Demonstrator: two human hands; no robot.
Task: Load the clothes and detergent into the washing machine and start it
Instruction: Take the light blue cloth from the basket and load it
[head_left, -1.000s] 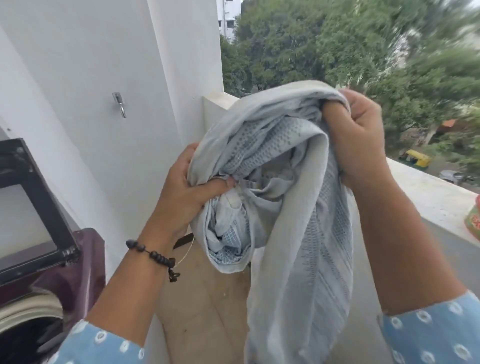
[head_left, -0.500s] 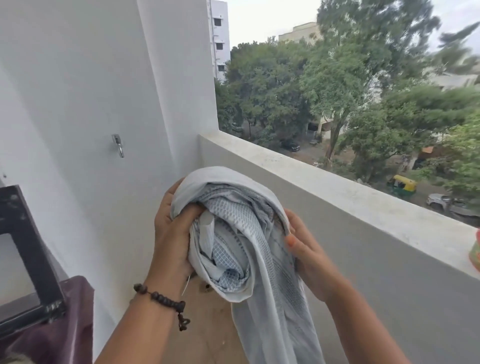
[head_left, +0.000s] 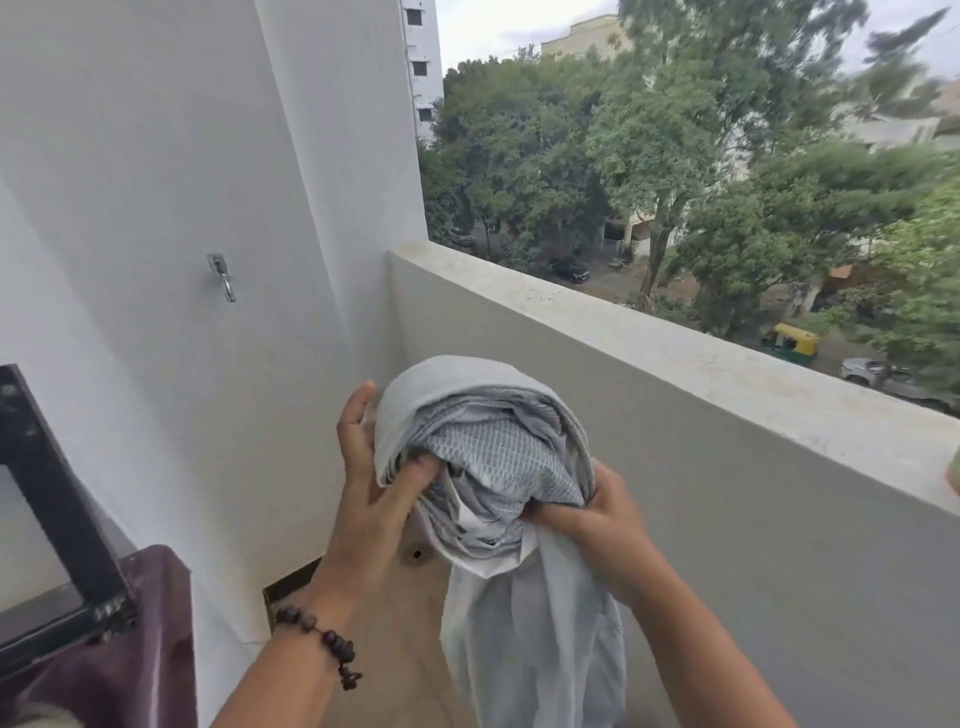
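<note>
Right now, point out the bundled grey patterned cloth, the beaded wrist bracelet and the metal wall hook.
Grey patterned cloth (head_left: 483, 452): head view, on the woven checked fold.
Dark beaded bracelet (head_left: 332, 642): head view, on a bead over the wrist.
Metal wall hook (head_left: 222, 274): head view, on its shank.

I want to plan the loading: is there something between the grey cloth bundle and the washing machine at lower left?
Nothing visible blocks it. Both hands grip the bundled pale grey patterned cloth; the maroon washing machine has its black-framed lid raised.
</note>
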